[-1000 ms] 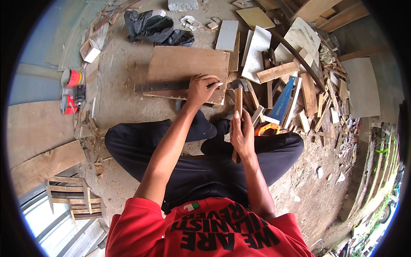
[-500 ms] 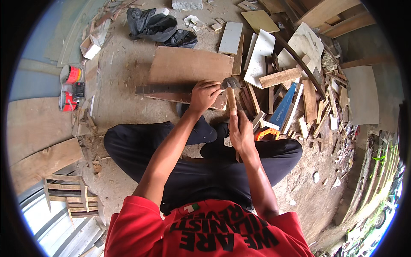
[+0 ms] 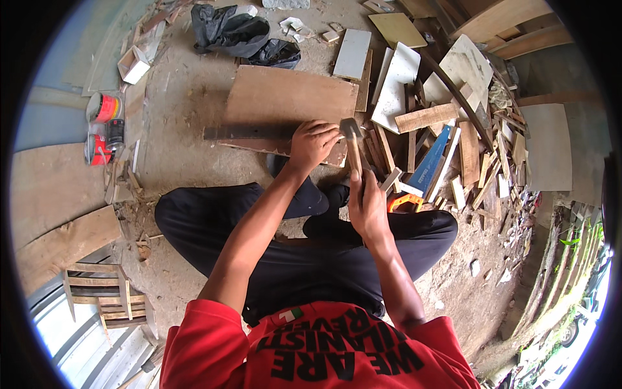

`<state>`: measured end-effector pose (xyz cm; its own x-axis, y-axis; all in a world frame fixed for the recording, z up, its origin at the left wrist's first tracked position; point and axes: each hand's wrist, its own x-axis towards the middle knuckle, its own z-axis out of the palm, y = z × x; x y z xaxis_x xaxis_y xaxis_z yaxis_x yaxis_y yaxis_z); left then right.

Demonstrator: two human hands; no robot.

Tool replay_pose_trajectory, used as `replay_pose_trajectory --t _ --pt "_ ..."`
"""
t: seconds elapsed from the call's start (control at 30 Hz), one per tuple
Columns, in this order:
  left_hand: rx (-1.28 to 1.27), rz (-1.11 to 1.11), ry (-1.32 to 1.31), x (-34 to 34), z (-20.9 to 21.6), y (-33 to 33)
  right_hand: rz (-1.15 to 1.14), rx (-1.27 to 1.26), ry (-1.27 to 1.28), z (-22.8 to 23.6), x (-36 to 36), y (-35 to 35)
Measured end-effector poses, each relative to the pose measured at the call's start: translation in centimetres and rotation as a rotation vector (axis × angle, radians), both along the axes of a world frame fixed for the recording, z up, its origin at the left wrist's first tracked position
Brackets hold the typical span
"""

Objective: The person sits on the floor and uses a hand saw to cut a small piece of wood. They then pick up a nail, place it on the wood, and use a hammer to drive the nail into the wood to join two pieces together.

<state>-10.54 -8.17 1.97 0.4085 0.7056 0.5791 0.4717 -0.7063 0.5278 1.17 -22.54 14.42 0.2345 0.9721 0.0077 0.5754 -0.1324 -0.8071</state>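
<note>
I sit cross-legged on a dirt floor. My right hand point(image 3: 367, 206) grips the wooden handle of a hammer point(image 3: 353, 139), whose metal head sits just right of my left fingers. My left hand point(image 3: 313, 142) presses down with curled fingers on a long dark wooden strip point(image 3: 249, 132), at its right end. The strip lies across the near edge of a brown plywood board point(image 3: 288, 97). Whether the fingers pinch a nail is too small to tell.
A heap of wood offcuts point(image 3: 453, 136) and a blue-bladed handsaw point(image 3: 427, 167) with an orange handle lie to the right. Black bags point(image 3: 236, 32) are at the far side, red cans point(image 3: 103, 123) at the left, a small slatted wooden frame point(image 3: 97, 292) near left.
The hammer has swung forward and down, so its head is now close beside my left fingers. My left hand has stayed on the strip.
</note>
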Motion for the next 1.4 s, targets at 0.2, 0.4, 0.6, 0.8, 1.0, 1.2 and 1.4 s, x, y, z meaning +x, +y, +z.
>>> replay_pose_trajectory --t 0.2,0.4,0.6,0.8,1.0,1.2,1.4 --pt "0.078 -0.003 -0.033 0.0 -0.2 -0.3 -0.092 -0.064 0.099 1.5 -1.1 -0.4" --pt "0.100 0.008 -0.008 0.0 -0.8 0.1 -0.091 -0.143 0.108 1.9 -1.2 0.3" --pt "0.005 -0.006 -0.107 0.4 -0.4 -0.2 -0.055 0.114 0.182 4.9 -1.1 -1.1" --pt "0.069 -0.020 -0.030 0.0 -0.3 -0.1 -0.081 -0.127 0.056 0.1 -0.6 -1.0" --pt "0.054 -0.011 -0.091 0.3 -0.4 0.0 -0.123 -0.018 0.073 1.9 -1.0 -0.6" --pt "-0.008 -0.004 -0.083 0.4 0.2 0.4 -0.143 -0.088 0.127 0.3 -0.9 -0.4" --pt "0.013 -0.013 -0.107 0.4 0.4 -0.1 -0.083 0.165 0.093 2.8 -0.8 -0.9"
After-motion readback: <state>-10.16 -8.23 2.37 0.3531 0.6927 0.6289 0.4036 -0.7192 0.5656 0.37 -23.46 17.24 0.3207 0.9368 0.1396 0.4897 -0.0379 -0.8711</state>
